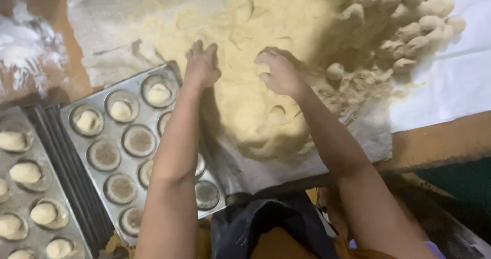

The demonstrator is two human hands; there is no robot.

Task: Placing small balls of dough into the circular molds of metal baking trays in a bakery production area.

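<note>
A large mound of pale yellow dough [245, 49] lies on a white cloth [450, 80] in front of me. My left hand [200, 65] rests flat on the dough's left side, fingers spread. My right hand [279, 73] is cupped with curled fingers, digging into the dough near its middle; whether it holds a piece I cannot tell. A pile of rolled dough balls [409, 18] sits at the upper right. One loose ball [335, 71] lies just right of my right hand.
A metal muffin tray [76, 136] sits under my left forearm, with three cups holding dough balls [121, 110]. A second tray [30, 192] at the far left holds several dough balls. A floured brown surface [25, 49] is at the upper left.
</note>
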